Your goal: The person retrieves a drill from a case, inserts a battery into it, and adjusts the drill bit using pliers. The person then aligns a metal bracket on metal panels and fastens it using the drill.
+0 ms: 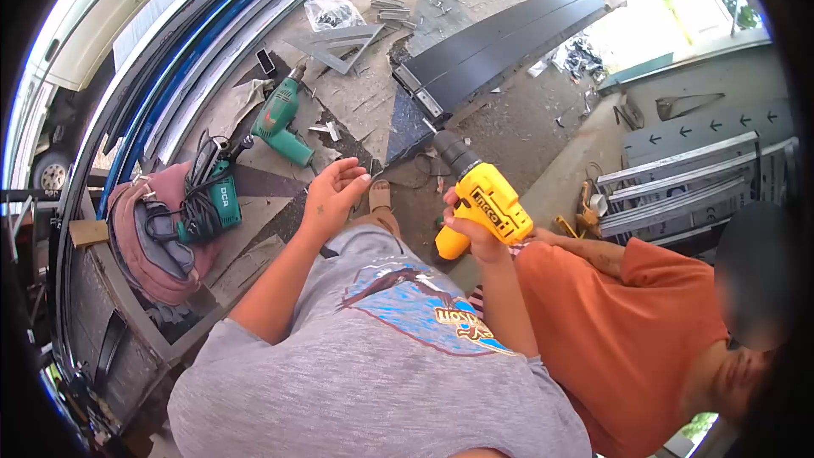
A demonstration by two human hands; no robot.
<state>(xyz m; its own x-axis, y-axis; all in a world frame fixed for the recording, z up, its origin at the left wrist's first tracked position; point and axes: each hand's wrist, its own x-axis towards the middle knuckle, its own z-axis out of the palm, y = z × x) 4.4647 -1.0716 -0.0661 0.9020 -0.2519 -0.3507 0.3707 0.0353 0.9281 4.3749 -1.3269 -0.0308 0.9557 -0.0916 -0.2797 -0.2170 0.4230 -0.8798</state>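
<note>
My right hand (476,233) is wrapped round the grip of a yellow cordless drill (490,203), whose black chuck and bit point up and left toward the end of a long dark metal panel (500,42). A metal fitting (420,93) shows at that near end. To the left, my left hand (332,195) is held up in front of my body, fingers apart, with nothing in it. Beyond it a green drill (278,123) lies on the work surface.
A green DCA power tool (222,199) with a coiled cord rests on a pink bag (153,237) at left. A triangular metal square (339,47) lies near a plastic bag (332,13). Close on my right is a person in an orange shirt (610,322); metal profiles (678,170) are stacked beyond.
</note>
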